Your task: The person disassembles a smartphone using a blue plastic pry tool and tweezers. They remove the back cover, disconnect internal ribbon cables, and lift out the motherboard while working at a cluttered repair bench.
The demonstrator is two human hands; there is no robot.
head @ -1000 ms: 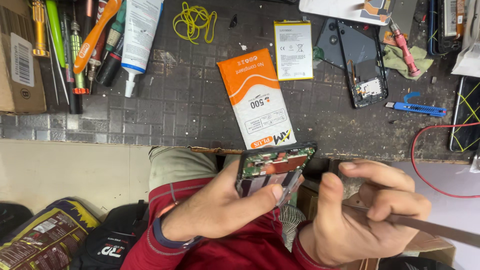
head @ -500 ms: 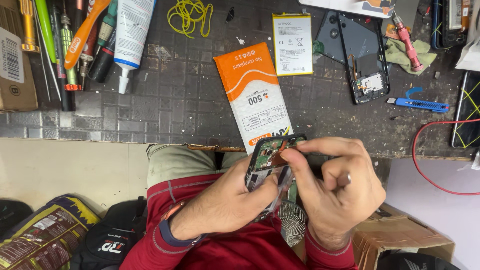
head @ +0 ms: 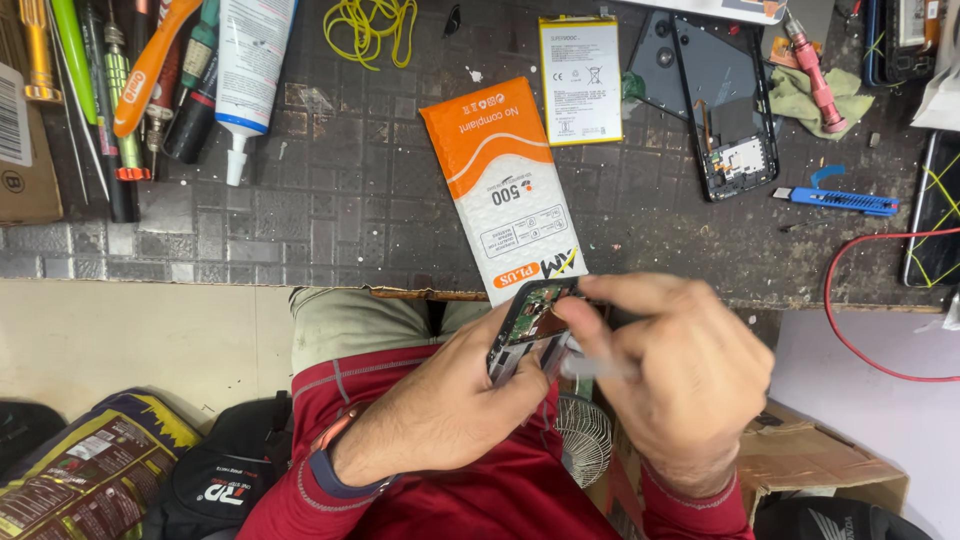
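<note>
My left hand [head: 450, 410] grips an opened phone [head: 530, 318] by its lower edge, holding it over my lap with the circuit board facing up. My right hand [head: 675, 375] lies over the phone's right side, fingers curled, with a thin metal tool [head: 590, 367] pinched in them against the phone's frame. Most of the tool is hidden by my fingers. An orange and white packet [head: 505, 190] lies on the dark workbench [head: 360, 200] just beyond the phone.
On the bench lie a white battery [head: 580, 80], a black phone frame [head: 725, 110], a blue cutter [head: 835, 200], a pink screwdriver [head: 815, 70], a white glue tube [head: 245, 75], screwdrivers and pliers at left, yellow wire [head: 370, 25]. A red cable [head: 850, 320] hangs right. Cardboard box [head: 800, 465] and bags sit below.
My right hand came in from the right with the tool and closed over the phone. It now covers the phone's right side more fully than half a second ago.
</note>
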